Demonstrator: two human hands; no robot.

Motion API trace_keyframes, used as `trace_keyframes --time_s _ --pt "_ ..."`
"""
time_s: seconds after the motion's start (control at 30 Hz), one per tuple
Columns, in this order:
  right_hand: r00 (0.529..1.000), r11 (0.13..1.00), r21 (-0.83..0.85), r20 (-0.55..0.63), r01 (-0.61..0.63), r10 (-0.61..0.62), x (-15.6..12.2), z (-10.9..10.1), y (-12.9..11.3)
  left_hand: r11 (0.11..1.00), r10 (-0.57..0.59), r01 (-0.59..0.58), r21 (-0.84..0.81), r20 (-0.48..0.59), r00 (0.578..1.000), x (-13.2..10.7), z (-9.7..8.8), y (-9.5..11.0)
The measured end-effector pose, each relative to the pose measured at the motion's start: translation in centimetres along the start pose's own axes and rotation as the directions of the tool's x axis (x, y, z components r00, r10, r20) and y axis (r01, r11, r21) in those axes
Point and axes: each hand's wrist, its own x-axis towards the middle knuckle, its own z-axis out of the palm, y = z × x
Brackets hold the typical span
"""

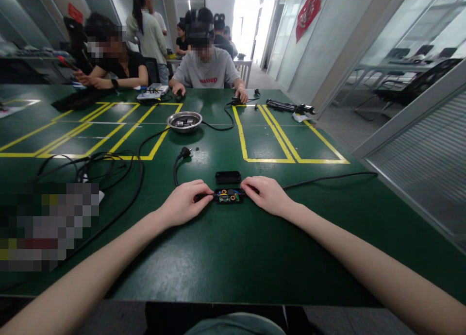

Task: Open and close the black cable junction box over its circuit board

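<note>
A small black box with its lid off lies on the green table, showing a circuit board with coloured parts. My left hand pinches the cable end at the box's left side. My right hand grips the cable at its right side. The black lid lies just beyond the box. A black cable runs off to the right; another ends in a plug to the upper left.
A metal bowl with small parts stands farther back. Coiled black cables lie at the left. Yellow tape lines mark the table. Two people sit across the table, hands on it, with tools nearby.
</note>
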Motion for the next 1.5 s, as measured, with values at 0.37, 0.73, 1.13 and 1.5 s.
trace_keyframes --time_s 0.37,0.73,1.13,1.5 --pt "0.998 0.993 0.094 0.007 -0.07 0.07 0.4 -0.4 -0.4 0.991 0.04 -0.033 0.13 -0.048 0.998 0.0 0.3 0.0" --pt "0.998 0.993 0.093 0.009 -0.067 0.067 0.5 -0.5 -0.6 0.985 0.046 -0.039 0.171 -0.033 0.998 0.3 0.3 0.2" --pt "0.977 0.993 0.106 -0.201 -0.05 0.071 0.2 -0.1 -0.2 0.979 0.074 -0.048 0.198 -0.125 0.989 0.4 0.5 0.0" --pt "0.984 0.998 0.058 -0.177 -0.015 0.025 0.5 0.9 0.9 0.972 0.009 0.01 0.233 -0.083 0.996 0.9 1.5 -1.3"
